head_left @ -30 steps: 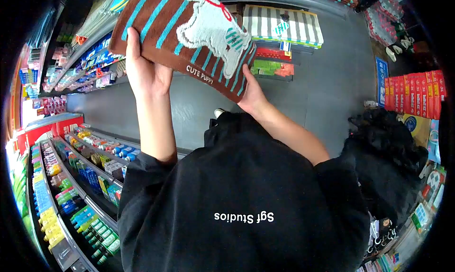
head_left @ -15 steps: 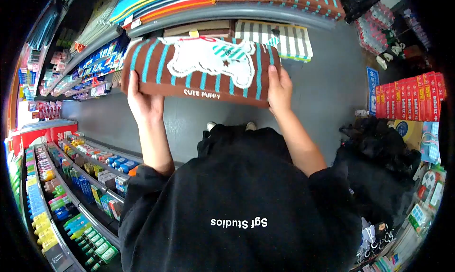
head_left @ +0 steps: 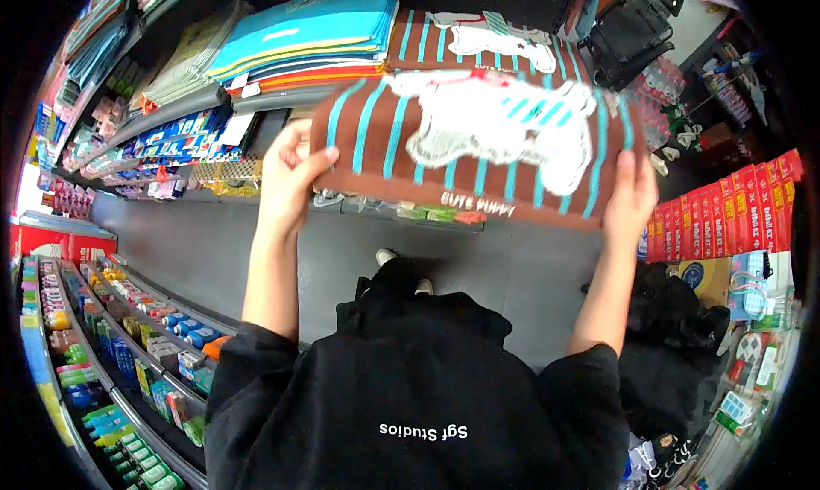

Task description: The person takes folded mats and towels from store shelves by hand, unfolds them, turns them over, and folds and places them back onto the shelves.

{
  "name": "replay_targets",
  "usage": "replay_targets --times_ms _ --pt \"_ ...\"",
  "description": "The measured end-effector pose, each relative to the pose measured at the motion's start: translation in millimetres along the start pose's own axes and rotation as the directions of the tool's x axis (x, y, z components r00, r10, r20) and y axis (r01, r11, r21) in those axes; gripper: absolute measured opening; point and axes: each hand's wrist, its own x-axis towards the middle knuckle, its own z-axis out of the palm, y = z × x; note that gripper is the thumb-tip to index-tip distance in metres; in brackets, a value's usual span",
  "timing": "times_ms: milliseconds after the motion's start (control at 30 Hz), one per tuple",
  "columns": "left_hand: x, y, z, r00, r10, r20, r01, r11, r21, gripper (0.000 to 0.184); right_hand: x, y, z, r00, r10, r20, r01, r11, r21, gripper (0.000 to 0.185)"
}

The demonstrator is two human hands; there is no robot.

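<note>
A folded brown striped towel with light blue stripes, a white puppy picture and the words "CUTE PUPPY" is held up in front of me, slightly blurred. My left hand grips its left end, thumb on top and fingers curled at the side. At the right end, my right hand clasps it with the thumb on the upper face; its other fingers are mostly hidden. Just behind it, another brown striped towel with the same puppy design lies on the shelf.
Left of the matching towel is a stack of blue, yellow and orange folded textiles. Shelves of bottles and small packets run along the left. Red boxes stand at right, near a black heap. Grey floor lies below.
Both hands have moved the held towel to the right and closer to the upper shelf. My view has shifted, showing more of the shelf top, and my feet have changed position.
</note>
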Motion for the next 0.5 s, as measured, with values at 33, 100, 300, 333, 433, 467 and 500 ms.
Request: replay_targets --times_ms 33,100,300,333,433,467,500 --pt "17.0 5.7 1.4 0.998 0.060 0.034 -0.062 0.997 0.049 0.032 18.8 -16.1 3.7 0.998 -0.055 -0.018 0.055 0.998 -0.035 0.027" --pt "52.8 18.9 9.8 0.993 0.111 0.038 -0.113 0.992 0.058 0.032 60.0 -22.7 11.1 0.997 -0.081 -0.013 0.082 0.990 0.116 0.033" --pt "169.4 4.8 31.3 0.993 0.115 0.013 -0.108 0.880 0.462 0.038 171.2 38.0 44.2 0.992 -0.108 0.065 0.123 0.933 -0.337 0.042" --pt "187.0 -8.7 32.9 0.997 0.082 -0.014 -0.058 0.816 0.575 0.040 177.8 51.5 52.4 0.994 -0.027 0.110 0.068 0.918 -0.390 0.038" --pt "198.3 -35.4 45.3 1.000 -0.001 0.002 -0.001 0.584 0.811 0.039 180.1 112.0 66.5 0.967 0.056 0.247 0.094 0.825 -0.558 0.040" --pt "193.7 -36.0 50.5 0.997 0.076 0.022 -0.058 0.517 0.854 0.035 177.7 118.6 66.7 0.965 0.101 0.241 0.070 0.789 -0.610 0.041" --pt "193.5 -38.0 50.7 0.997 0.076 0.022 -0.058 0.519 0.853 0.035 176.1 125.9 68.1 0.961 0.146 0.234 0.047 0.750 -0.660 0.043"
